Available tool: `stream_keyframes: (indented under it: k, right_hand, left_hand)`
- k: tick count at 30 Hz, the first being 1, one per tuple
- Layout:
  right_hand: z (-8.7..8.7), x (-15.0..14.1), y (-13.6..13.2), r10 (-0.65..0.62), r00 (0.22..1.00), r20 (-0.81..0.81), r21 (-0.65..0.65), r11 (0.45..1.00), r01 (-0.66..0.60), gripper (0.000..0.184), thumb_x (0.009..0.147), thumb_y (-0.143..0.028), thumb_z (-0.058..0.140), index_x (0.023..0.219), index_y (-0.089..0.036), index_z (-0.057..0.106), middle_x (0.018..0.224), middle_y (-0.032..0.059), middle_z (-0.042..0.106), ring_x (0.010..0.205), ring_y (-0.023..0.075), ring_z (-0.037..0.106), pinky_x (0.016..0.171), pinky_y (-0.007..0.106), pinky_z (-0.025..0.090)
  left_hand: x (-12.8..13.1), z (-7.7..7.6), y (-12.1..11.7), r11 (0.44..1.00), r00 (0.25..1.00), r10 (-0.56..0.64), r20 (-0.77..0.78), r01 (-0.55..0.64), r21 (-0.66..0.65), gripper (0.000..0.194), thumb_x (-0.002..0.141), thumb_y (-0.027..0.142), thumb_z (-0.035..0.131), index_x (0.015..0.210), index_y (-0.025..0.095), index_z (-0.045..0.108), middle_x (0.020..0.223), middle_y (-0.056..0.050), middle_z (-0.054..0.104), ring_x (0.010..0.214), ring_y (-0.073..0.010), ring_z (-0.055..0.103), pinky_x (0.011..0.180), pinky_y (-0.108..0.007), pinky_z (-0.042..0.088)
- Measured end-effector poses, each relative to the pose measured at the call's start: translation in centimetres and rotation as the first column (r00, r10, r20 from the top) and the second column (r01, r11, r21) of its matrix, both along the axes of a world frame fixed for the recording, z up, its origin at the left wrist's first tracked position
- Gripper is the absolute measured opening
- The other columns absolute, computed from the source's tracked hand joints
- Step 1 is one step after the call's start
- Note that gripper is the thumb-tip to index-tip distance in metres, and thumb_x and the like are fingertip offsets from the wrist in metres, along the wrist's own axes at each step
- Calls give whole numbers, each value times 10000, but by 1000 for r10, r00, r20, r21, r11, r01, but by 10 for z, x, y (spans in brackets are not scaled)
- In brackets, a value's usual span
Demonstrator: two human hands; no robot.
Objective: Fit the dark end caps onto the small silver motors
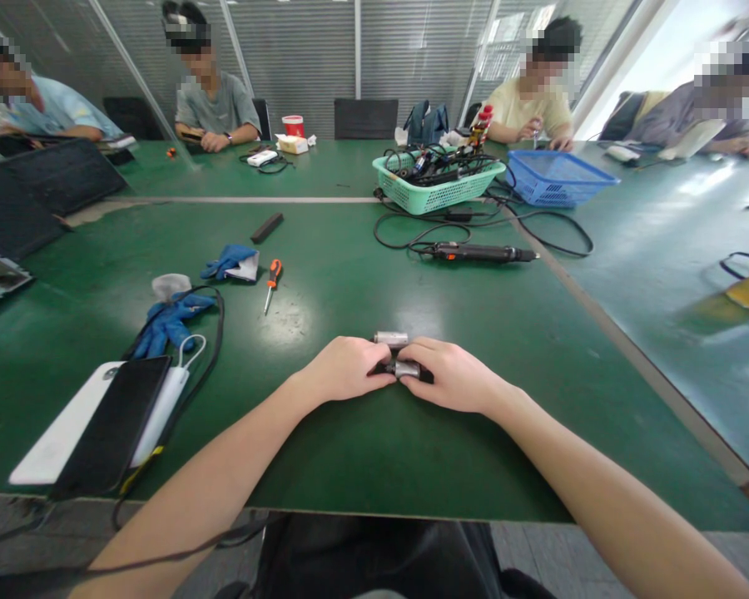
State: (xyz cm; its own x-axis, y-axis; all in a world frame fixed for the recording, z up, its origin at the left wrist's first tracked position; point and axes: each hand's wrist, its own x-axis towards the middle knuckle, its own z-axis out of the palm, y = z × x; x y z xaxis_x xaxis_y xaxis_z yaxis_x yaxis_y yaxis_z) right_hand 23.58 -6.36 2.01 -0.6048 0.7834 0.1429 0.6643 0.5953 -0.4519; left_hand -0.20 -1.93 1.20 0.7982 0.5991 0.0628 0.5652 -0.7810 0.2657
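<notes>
Filling the green basket: dark, tangled cables.

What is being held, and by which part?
A silver metal cylinder with dark ends: left hand at its left end, right hand at its right.

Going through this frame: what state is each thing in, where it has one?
Left hand: closed on near metal part
Right hand: closed on near metal part
Near metal part: held
Far metal part: lying sideways
Phone: flat, screen dark
Screwdriver: lying down
Power screwdriver: lying down, corded
Green basket: filled
</notes>
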Motion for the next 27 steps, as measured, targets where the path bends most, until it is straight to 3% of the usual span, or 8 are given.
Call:
stream_keyframes:
  k: [10, 27]
  right_hand:
    - [-2, 1, 0, 5, 1000, 5, 6, 1000, -5, 135, 922, -248, 607, 1051, -211, 618, 999, 59, 672, 874, 207, 634, 776, 317, 485]
    - [-1, 1, 1, 4, 1000, 2, -9, 1000, -4, 152, 920, -254, 610, 1064, -208, 628, 1027, 69, 685, 905, 217, 649, 800, 331, 503]
  left_hand:
    - [1, 1, 0, 1000, 1000, 4, -11, -4, 7, 256, 958, 448, 615, 955, 192, 615, 832, -23, 693, 715, -195, 650, 592, -278, 373]
    - [1, 1, 0, 1000, 1000, -10, -6, 10, 8, 262, 965, 448, 608, 1019, 192, 633, 898, -41, 717, 787, -211, 688, 644, -281, 440]
